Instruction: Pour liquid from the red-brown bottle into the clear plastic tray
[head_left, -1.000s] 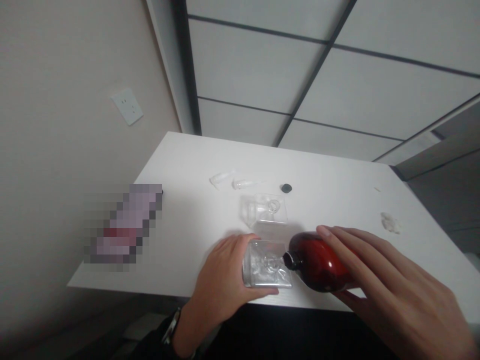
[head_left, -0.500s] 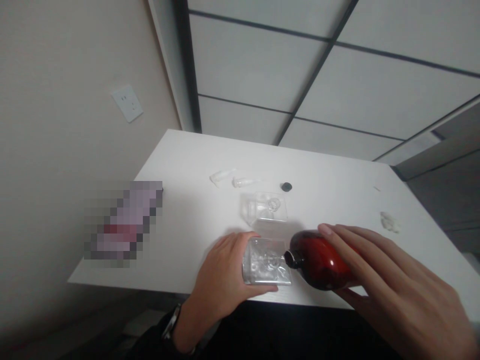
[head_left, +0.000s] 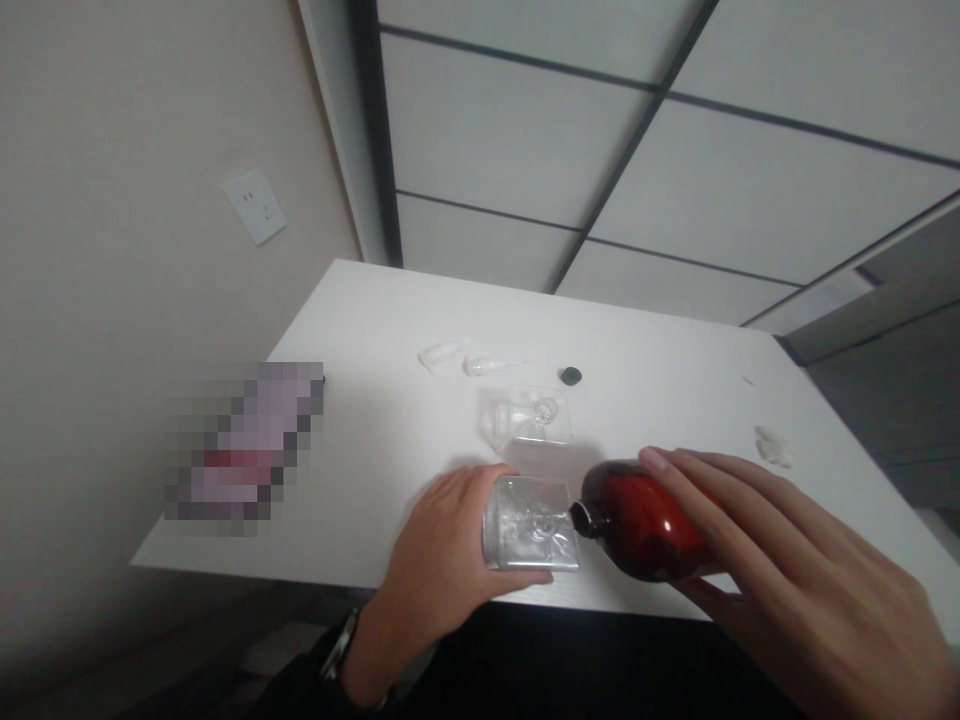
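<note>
My left hand [head_left: 446, 545] is closed around the left side of a clear square plastic container [head_left: 532, 525] near the table's front edge, thumb along the near side and fingers along the far side. In my right hand [head_left: 795, 560] lies a dark red bottle [head_left: 656, 520], tilted sideways with its open black neck [head_left: 587, 519] pointing left at the container's right edge. Whether liquid is leaving the neck I cannot tell. Just beyond stands a second clear container [head_left: 531, 415], with a ring-shaped opening on its top.
On the white table [head_left: 375, 430], a black cap [head_left: 571, 376] and two small translucent nozzle-like pieces [head_left: 495, 366] lie behind the containers. A crumpled whitish scrap [head_left: 774, 447] is at the right. A blurred-out pinkish object [head_left: 259, 440] rests at the left, near the wall.
Almost nothing differs. The view has shifted very slightly; both hands keep their hold, and the bottle stays tilted at the container.
</note>
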